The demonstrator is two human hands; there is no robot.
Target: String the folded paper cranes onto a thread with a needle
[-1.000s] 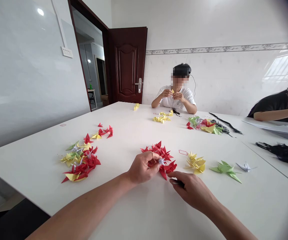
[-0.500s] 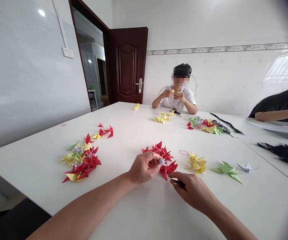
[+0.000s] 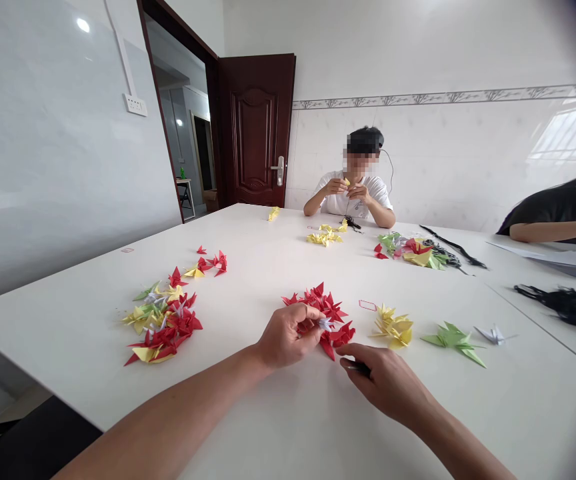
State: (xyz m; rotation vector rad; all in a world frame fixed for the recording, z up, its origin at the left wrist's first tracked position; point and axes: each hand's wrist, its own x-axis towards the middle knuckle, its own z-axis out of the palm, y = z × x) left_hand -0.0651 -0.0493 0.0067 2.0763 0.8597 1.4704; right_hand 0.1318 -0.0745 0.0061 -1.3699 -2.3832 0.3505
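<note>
Between the thumb and fingers of my left hand (image 3: 288, 335) is a small pale lavender-white paper crane (image 3: 326, 324). It is held just over a heap of red paper cranes (image 3: 321, 296) on the white table. Close by on the right, my right hand (image 3: 385, 379) is closed around a thin dark-handled tool (image 3: 358, 366); its tip is too fine to make out. Beyond that hand lie yellow paper cranes (image 3: 394, 327), green paper cranes (image 3: 454, 341) and a white paper crane (image 3: 495, 335).
A mixed pile of paper cranes (image 3: 165, 323) lies at left. Across the table (image 3: 248, 427) a person (image 3: 353, 190) holds something yellow, with yellow cranes (image 3: 325, 236) in front. Far right are another person's sleeve (image 3: 543, 207), papers (image 3: 548, 253), black cords (image 3: 563, 308) and a colourful pile (image 3: 413, 250).
</note>
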